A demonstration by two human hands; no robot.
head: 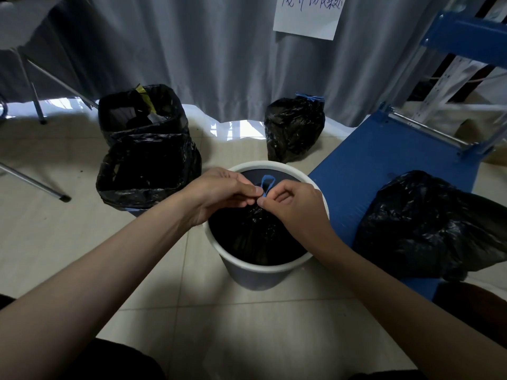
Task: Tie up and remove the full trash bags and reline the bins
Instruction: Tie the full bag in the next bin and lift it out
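Tiled floor, grey curtain (192, 50) behind. White bin (263, 267) at centre holds a gathered black bag (255, 231). Left hand (219, 193) and right hand (296, 207) each pinch the blue drawstring (267, 183) above the neck, apparently to knot it before lifting out.

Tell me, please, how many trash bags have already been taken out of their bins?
2: one tied bag with a blue drawstring stands on the floor by the curtain; another bag lies on the blue cart at right. Others may sit out of view.

A grey curtain (192, 50) bearing a handwritten paper sign (306, 16) hangs behind a blue platform cart (389, 160) on the tiled floor (55, 242).
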